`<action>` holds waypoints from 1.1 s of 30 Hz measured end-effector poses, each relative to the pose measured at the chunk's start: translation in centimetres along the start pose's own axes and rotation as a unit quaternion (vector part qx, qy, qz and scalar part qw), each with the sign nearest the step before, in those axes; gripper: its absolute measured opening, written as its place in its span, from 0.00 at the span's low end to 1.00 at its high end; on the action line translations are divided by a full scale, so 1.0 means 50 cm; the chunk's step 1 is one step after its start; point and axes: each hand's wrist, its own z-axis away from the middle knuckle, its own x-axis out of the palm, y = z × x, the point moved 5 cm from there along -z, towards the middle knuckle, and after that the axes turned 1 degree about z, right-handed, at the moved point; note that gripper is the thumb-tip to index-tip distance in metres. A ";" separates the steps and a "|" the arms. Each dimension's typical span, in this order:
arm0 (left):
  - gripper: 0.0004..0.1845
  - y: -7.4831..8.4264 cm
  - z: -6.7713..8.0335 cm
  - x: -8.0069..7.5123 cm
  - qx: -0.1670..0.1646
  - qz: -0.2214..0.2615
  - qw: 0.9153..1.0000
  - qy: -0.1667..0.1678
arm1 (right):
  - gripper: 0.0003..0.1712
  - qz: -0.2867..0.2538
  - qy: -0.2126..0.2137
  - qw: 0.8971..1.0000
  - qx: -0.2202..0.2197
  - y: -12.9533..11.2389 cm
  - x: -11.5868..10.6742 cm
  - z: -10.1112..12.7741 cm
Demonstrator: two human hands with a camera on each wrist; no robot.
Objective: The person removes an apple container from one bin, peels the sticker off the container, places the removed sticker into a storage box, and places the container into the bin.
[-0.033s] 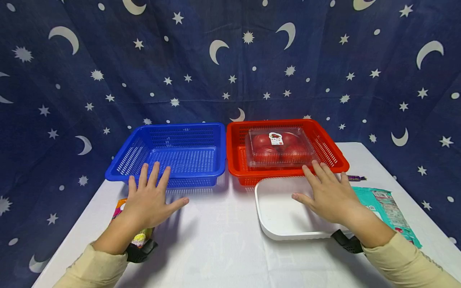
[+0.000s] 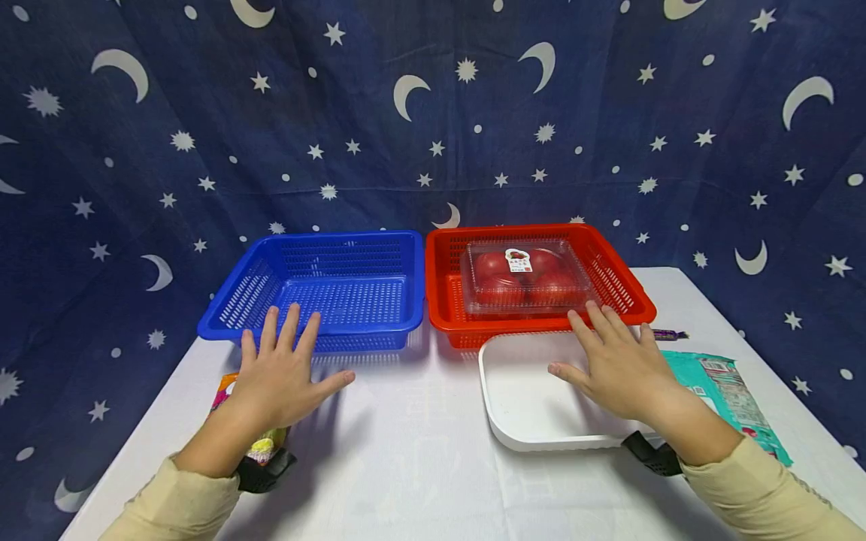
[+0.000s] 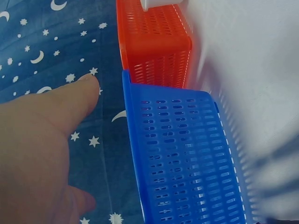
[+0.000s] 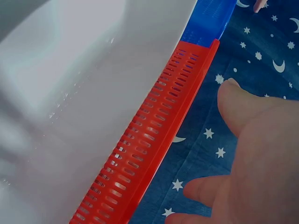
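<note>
My left hand [image 2: 278, 382] hovers with fingers spread, just in front of the blue basket [image 2: 311, 340], holding nothing. Below it lies a colourful packet [image 2: 267, 445], orange, pink and yellow, mostly covered by the hand and wrist. Over the white tray [image 2: 534, 409] my right hand [image 2: 622, 370] is held out, its fingers spread and grasping nothing. Its fingertips overlap the front rim of the red basket [image 2: 467, 325] in the head view. Inside that basket sits a clear plastic box of tomatoes [image 2: 528, 274] with a white label. Partly behind the right wrist lies a teal packet [image 2: 734, 398].
A thin purple-wrapped stick [image 2: 670, 335] lies at the right, beyond the teal packet. The two baskets stand side by side at the back of the white-covered table [image 2: 426, 466]. Behind them hangs a dark blue curtain [image 2: 379, 150] with moons and stars.
</note>
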 end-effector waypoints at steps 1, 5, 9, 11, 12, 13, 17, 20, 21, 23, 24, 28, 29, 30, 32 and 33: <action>0.58 0.000 0.000 0.000 0.000 -0.001 1.000 0.000 | 0.55 -0.001 -0.001 1.000 0.000 0.000 0.000 0.000; 0.57 0.000 -0.001 -0.002 -0.001 -0.004 1.000 0.003 | 0.56 -0.004 0.001 1.000 0.001 0.000 -0.003 0.001; 0.58 0.003 -0.001 -0.004 0.004 0.001 1.000 0.011 | 0.56 -0.008 0.011 1.000 -0.001 0.003 -0.012 0.000; 0.58 0.005 -0.002 -0.006 0.010 0.007 1.000 0.020 | 0.55 -0.011 0.019 1.000 -0.002 0.005 -0.017 0.000; 0.58 0.007 -0.003 -0.007 0.013 0.012 1.000 0.026 | 0.55 -0.013 0.023 1.000 -0.003 0.006 -0.020 -0.001; 0.58 0.009 -0.004 -0.008 0.016 0.017 0.999 0.032 | 0.55 -0.013 0.029 0.999 -0.005 0.007 -0.023 -0.002; 0.58 0.022 -0.015 -0.008 0.031 0.041 0.997 0.053 | 0.55 -0.029 0.049 0.998 -0.013 0.013 -0.032 -0.004; 0.57 0.034 -0.026 -0.005 0.038 0.056 0.996 0.065 | 0.55 -0.047 0.062 0.997 -0.022 0.018 -0.036 -0.006; 0.57 0.038 -0.029 -0.003 0.041 0.062 0.995 0.070 | 0.55 -0.054 0.065 0.996 -0.024 0.020 -0.037 -0.007; 0.56 0.046 -0.036 -0.001 0.047 0.073 0.993 0.080 | 0.55 -0.065 0.071 0.995 -0.028 0.022 -0.040 -0.007; 0.55 0.050 -0.039 0.000 0.050 0.079 0.992 0.085 | 0.55 -0.072 0.074 0.994 -0.030 0.023 -0.041 -0.008; 0.54 0.074 -0.055 0.001 0.067 0.107 0.987 0.096 | 0.56 -0.102 0.078 0.991 -0.034 0.027 -0.048 -0.011; 0.54 0.081 -0.060 0.002 0.072 0.114 0.986 0.095 | 0.56 -0.109 0.079 0.990 -0.035 0.029 -0.050 -0.012; 0.54 0.088 -0.064 0.003 0.077 0.120 0.986 0.091 | 0.56 -0.116 0.079 0.989 -0.037 0.030 -0.052 -0.013; 0.53 0.104 -0.074 0.004 0.086 0.131 0.984 0.085 | 0.55 -0.129 0.080 0.988 -0.041 0.033 -0.054 -0.015; 0.53 0.112 -0.080 0.006 0.090 0.137 0.983 0.080 | 0.55 -0.136 0.080 0.987 -0.043 0.035 -0.055 -0.016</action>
